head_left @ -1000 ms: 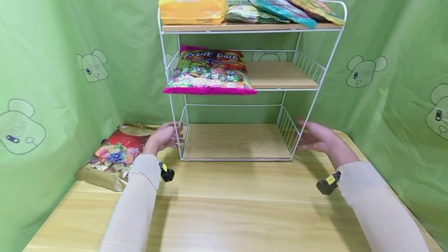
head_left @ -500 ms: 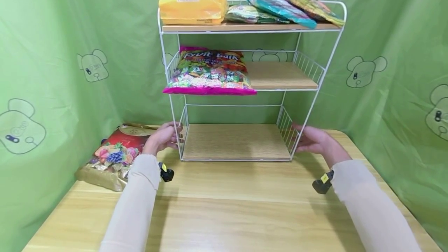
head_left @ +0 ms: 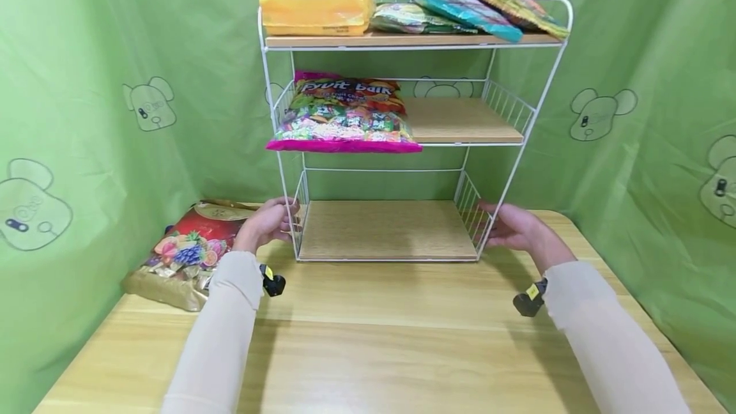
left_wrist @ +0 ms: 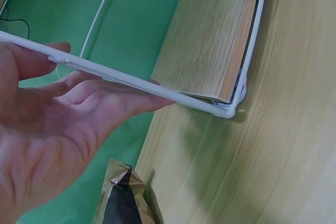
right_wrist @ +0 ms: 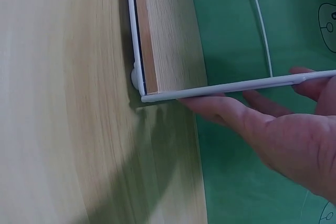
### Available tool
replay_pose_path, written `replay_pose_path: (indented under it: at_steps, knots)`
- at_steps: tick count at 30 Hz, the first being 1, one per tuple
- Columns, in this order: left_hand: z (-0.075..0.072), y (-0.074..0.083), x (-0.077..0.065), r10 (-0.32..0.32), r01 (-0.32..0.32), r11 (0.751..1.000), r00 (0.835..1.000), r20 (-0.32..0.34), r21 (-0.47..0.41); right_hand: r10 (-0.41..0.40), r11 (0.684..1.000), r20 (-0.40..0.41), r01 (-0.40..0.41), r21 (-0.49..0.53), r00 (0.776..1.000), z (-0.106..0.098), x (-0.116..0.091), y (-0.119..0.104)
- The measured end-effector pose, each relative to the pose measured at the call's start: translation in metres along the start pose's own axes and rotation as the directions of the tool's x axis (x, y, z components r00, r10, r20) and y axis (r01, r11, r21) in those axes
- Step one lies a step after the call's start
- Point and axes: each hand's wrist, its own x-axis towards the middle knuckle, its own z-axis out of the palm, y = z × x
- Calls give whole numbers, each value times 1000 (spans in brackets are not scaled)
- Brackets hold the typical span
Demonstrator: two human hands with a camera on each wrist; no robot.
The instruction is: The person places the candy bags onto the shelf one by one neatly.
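Observation:
A white wire rack (head_left: 397, 262) with three wooden shelves stands upright on the table. My left hand (head_left: 271, 222) touches its lower left side, and my right hand (head_left: 514, 229) touches the lower right side. In the left wrist view, the left hand (left_wrist: 68, 108) lies along the white front post with fairly straight fingers, some partly behind it. The right wrist view has the right hand (right_wrist: 273, 129) against the opposite post in much the same way. A Fruit Balk candy bag (head_left: 345, 117) lies on the left of the middle shelf, overhanging its front edge.
A yellow packet (head_left: 316, 8) and several flat snack bags, including a blue one (head_left: 462, 10), lie on the top shelf. A red and gold candy bag (head_left: 190, 251) lies on the table (head_left: 368, 363) beside my left arm. Green curtains (head_left: 75, 114) enclose the table.
My right hand has moved inward to the rack's lower right side. The left hand has kept its place. The head view has shifted slightly; the bags stay where they were on the rack.

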Motion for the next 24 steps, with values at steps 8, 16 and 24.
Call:
replay_pose_path:
  at_steps: [8, 16, 24]
  knots:
    - [1, 1, 0, -1, 1, 1000, 1000, 1, 3, -17, 1000, 29, 17, -11, 999, -5, 1, -2]
    - [1, 1, 0, 5, -5, 1000, 1000, -7, 5, -38, 995, 14, 39, -87, 999, -4, 1, 0]
    - [0, 1, -1, 2, -1, 1000, 1000, -11, 9, -56, 990, 14, 57, -129, 998, -4, 0, 0]
